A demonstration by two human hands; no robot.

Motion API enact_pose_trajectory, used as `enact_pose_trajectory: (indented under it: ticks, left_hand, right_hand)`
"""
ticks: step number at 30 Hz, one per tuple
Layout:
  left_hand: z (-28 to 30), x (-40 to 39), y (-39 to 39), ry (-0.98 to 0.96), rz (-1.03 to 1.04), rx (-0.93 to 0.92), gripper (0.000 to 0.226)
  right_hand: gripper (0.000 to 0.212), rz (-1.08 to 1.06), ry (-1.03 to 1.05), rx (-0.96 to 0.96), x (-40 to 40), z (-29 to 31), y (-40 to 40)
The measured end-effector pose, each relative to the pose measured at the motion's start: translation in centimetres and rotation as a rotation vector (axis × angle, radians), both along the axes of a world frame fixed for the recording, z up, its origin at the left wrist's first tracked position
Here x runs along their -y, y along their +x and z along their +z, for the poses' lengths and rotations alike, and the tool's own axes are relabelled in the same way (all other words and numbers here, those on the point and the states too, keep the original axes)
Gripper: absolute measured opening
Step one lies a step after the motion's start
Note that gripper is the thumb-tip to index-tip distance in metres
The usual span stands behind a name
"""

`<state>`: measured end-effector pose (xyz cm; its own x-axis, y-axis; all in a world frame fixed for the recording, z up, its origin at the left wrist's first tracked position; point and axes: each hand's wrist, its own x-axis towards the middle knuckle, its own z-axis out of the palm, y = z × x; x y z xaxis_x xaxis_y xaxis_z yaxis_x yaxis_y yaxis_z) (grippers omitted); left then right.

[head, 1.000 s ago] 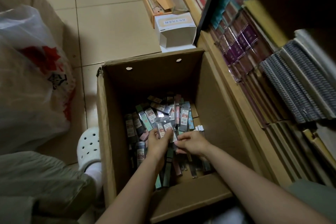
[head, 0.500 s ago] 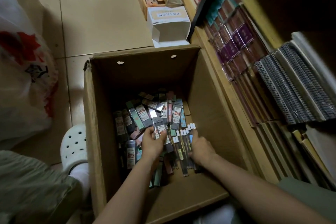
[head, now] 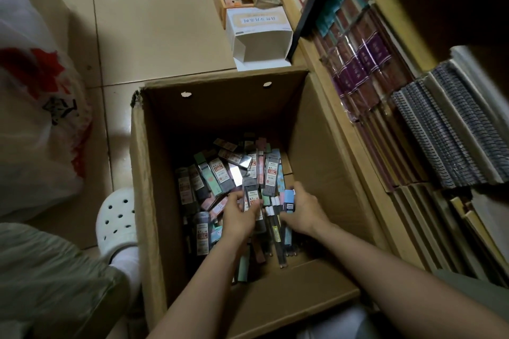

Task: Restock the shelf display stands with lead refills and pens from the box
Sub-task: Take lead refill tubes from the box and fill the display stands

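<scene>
Head view: both hands are down inside the cardboard box point(head: 148, 173). Left hand point(head: 238, 215) grips a grey lead refill case point(head: 252, 198), fingers curled round it. Right hand point(head: 303, 212) pinches a bundle of pens point(head: 276, 217) beside it.

We note: dim light; beige tiled floor point(head: 154, 25); wooden shelf point(head: 355, 129) of spiral notebooks point(head: 451, 129) at right.

Both bare forearms reach forward and down, converging toward the middle. The left hand point(head: 239, 215) has its fingers curled, thumb pinching on top. Just beside it, the right hand point(head: 303, 210) is knuckles-up, fingers curled and gripping at its far left edge.
</scene>
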<state>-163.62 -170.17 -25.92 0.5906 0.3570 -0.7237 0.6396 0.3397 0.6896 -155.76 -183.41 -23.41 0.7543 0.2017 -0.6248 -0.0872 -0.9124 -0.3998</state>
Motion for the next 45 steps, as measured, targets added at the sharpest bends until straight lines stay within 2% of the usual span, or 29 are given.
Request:
enact_pose_trajectory:
  ticks: [2,6,13,16,21,28,35,38,43,45]
  left_hand:
    - [0.6,0.1,0.0,0.003,-0.021,0.018,0.018]
    - [3.5,-0.1,0.4,0.005,-0.124,0.09,0.025]
    - [12.8,-1.2,2.8,-0.136,-0.321,0.403,0.022]
    - [17.5,-1.0,4.0,-0.172,-0.392,0.503,0.027]
    - [23.3,0.4,5.6,-0.184,-0.525,0.637,0.024]
    - [28.9,1.7,8.0,-0.31,-0.75,0.662,0.04]
    - [34.0,4.0,13.0,-0.175,-0.814,0.662,0.032]
    - [35.5,4.6,15.5,-0.164,-0.847,0.66,0.037]
    - [37.1,4.7,19.0,-0.195,-0.854,0.697,0.031]
    - [37.4,4.5,20.0,-0.274,-0.842,0.721,0.031]
  right_hand:
    - [0.056,-0.054,0.09,-0.031,0.1,0.8,0.1]
    - [0.059,-0.071,0.222,0.028,-0.5,4.1,0.4]
    - [0.056,-0.066,0.441,0.157,-0.4,15.8,2.5]
    - [0.061,-0.103,0.481,0.249,0.8,21.0,2.7]
    - [0.056,-0.156,0.508,0.338,3.2,27.4,2.0]
    - [0.059,-0.223,0.445,0.482,6.4,33.4,2.3]
    - [0.062,-0.375,0.522,0.55,8.2,35.3,5.7]
    - [0.067,-0.426,0.566,0.636,8.6,36.1,7.6]
    - [0.049,-0.377,0.476,0.844,8.8,38.5,9.9]
    - [0.039,-0.396,0.529,0.877,9.0,39.7,10.6]
